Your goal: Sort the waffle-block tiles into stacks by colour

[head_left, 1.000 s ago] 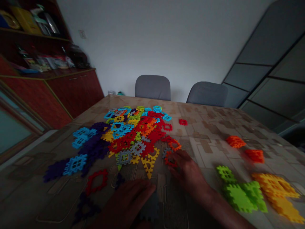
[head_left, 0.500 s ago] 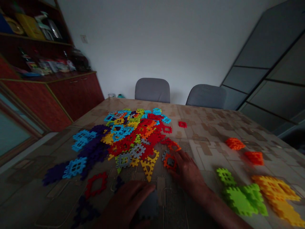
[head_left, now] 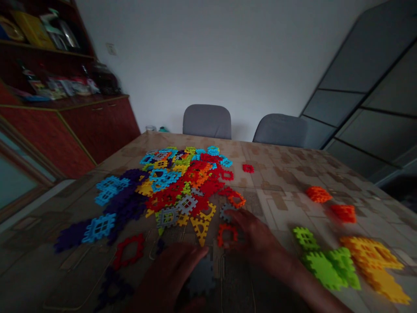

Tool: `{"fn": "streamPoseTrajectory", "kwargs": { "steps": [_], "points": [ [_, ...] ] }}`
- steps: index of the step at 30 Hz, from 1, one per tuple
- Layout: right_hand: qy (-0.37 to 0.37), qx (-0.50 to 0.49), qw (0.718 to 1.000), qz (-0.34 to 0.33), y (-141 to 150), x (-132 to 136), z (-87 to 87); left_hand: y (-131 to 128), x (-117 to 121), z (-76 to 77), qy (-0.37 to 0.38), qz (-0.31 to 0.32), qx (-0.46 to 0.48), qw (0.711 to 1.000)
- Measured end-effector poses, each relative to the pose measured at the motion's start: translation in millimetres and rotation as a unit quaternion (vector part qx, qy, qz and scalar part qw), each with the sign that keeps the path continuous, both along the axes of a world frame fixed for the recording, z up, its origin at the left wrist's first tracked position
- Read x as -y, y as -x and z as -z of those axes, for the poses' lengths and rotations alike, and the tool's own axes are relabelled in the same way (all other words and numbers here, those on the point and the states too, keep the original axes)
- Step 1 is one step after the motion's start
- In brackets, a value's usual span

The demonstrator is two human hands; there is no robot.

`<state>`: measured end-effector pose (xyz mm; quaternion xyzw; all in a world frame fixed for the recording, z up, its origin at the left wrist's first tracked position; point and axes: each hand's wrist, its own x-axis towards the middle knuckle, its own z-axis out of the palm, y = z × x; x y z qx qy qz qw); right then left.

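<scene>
In the lower middle of the head view my left hand (head_left: 169,271) closes around a grey square building tile (head_left: 202,278) with notched edges, just above the table. My right hand (head_left: 259,232) reaches in from the right, fingers and thumb apart. Its fingertips are at a grey notched piece (head_left: 225,212) lying flat. The thumb is blurred near the lower edge of an orange-red square frame (head_left: 221,237). Yellow triangle frames (head_left: 199,228) lie just left of these pieces. A red frame (head_left: 129,252) and a dark purple triangle frame (head_left: 114,287) lie left of my left hand.
A large mixed pile of notched tiles (head_left: 182,182) covers the table's middle left. To the right stand sorted stacks: orange (head_left: 317,194), red-orange (head_left: 343,213), green (head_left: 327,269) and yellow (head_left: 374,261). Two grey chairs (head_left: 207,121) are behind the table (head_left: 283,169).
The orange-red frame has shifted nearer to me, off the grey piece that showed through it. My right fingertips now meet that grey piece. My left hand keeps its tile.
</scene>
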<state>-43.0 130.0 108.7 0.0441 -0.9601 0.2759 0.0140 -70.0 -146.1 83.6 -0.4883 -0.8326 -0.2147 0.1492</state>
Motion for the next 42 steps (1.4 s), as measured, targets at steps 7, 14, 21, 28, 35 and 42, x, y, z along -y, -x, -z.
{"fn": "streamPoseTrajectory", "kwargs": {
  "steps": [7,14,21,28,35,42],
  "points": [
    [-0.039,-0.072,0.995,0.065,15,-8,16.4,-3,-3,-3.1,0.011,0.009,-0.027,1.000],
    [-0.056,-0.061,0.994,0.067,17,-6,14.0,-1,-1,2.8,0.007,0.011,0.002,1.000],
    [-0.068,-0.038,0.994,0.076,16,-10,8.0,-1,0,3.9,-0.001,0.017,-0.013,1.000],
    [-0.088,-0.035,0.992,0.084,18,-8,9.6,3,0,21.6,-0.026,0.035,-0.022,0.999],
    [-0.070,-0.057,0.992,0.088,21,-12,11.5,1,0,17.9,0.004,0.024,-0.008,1.000],
    [0.073,-0.103,0.992,0.007,7,-5,0.8,-2,7,-10.4,-0.045,-0.001,0.057,0.997]
  ]
}}
